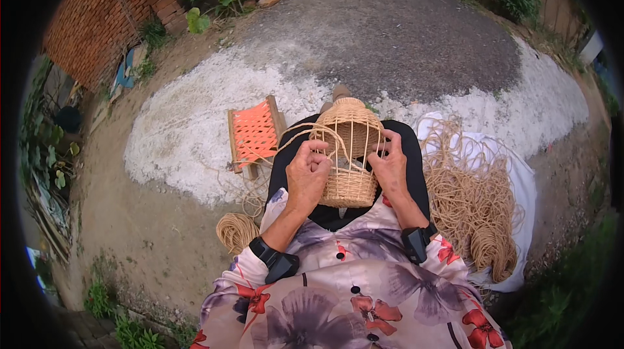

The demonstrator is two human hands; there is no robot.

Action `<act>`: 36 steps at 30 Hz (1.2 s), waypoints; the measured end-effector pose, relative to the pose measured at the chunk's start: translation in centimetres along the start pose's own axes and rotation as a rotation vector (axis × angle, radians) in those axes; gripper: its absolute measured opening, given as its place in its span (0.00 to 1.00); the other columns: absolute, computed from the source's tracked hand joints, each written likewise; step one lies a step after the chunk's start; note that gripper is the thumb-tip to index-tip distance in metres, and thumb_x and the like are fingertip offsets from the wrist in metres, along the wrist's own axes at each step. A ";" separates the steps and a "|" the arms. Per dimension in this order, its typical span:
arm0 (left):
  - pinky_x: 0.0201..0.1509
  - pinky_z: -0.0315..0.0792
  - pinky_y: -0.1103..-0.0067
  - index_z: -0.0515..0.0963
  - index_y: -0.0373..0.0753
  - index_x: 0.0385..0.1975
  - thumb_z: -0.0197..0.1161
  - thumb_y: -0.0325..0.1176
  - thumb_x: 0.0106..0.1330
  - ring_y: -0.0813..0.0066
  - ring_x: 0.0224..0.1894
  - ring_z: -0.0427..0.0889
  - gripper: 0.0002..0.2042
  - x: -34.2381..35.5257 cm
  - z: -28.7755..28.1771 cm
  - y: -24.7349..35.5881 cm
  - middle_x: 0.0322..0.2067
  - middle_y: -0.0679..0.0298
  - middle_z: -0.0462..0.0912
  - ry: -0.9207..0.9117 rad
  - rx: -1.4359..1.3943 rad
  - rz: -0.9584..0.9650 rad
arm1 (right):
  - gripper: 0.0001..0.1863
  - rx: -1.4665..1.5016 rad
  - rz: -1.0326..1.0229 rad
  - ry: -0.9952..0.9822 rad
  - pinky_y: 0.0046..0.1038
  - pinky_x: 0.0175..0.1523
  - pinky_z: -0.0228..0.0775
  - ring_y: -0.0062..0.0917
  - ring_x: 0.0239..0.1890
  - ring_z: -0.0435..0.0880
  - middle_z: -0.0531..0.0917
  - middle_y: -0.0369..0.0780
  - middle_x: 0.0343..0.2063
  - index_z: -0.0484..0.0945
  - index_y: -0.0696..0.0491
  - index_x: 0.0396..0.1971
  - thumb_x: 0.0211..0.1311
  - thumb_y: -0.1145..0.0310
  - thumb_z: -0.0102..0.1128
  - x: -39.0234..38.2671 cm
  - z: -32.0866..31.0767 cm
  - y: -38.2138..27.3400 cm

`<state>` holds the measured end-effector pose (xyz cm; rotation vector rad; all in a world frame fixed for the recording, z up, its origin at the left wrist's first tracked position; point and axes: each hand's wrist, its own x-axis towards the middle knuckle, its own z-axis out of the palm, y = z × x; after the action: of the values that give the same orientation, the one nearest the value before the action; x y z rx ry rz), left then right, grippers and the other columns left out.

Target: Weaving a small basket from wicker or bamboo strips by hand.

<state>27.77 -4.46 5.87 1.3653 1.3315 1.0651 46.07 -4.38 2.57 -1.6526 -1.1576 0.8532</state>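
A tan woven basket [349, 187] rests on my lap between my knees. Its domed far part and its near part are woven closely, and bare upright strands span the open gap between them. My left hand [308, 170] is closed at the basket's left side, fingers curled on a length of tan cord [296, 134] that loops over the gap. At the right side, my right hand [390, 165] pinches the basket's edge strands between thumb and fingers. The fingertips are partly hidden behind the strands.
A low wooden stool [255, 133] with an orange woven seat stands ahead on the left. A coil of cord [235, 232] lies on the ground near my left arm. To my right, a large heap of loose cord [468, 199] covers a white cloth [525, 219]. Brick walls [91, 30] rise beyond.
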 end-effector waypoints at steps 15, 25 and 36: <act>0.22 0.68 0.89 0.76 0.37 0.40 0.56 0.36 0.71 0.89 0.21 0.72 0.09 0.1 -7.4 -2.6 0.24 0.73 0.74 -0.275 -0.399 -0.332 | 0.29 0.012 -0.038 0.010 0.31 0.38 0.74 0.30 0.31 0.83 0.83 0.43 0.34 0.64 0.53 0.55 0.50 0.72 0.59 0.6 -0.2 0.9; 0.28 0.74 0.89 0.76 0.36 0.41 0.59 0.32 0.68 0.87 0.25 0.77 0.07 2.4 -6.5 -2.0 0.28 0.70 0.80 -0.223 -0.443 -0.330 | 0.31 -0.249 -0.021 -0.065 0.34 0.37 0.72 0.31 0.27 0.82 0.83 0.41 0.32 0.64 0.52 0.56 0.47 0.66 0.59 0.7 -1.2 -0.1; 0.23 0.64 0.88 0.81 0.38 0.36 0.62 0.29 0.64 0.89 0.22 0.71 0.04 3.6 -2.4 -2.8 0.22 0.72 0.77 -0.149 0.063 -0.110 | 0.31 -0.223 -0.031 -0.045 0.33 0.37 0.72 0.32 0.27 0.82 0.83 0.41 0.30 0.65 0.52 0.55 0.47 0.66 0.59 0.9 -1.2 0.4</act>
<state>24.96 -0.77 3.58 1.3735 1.3233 0.8374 47.55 -3.90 2.58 -1.7979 -1.3464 0.7673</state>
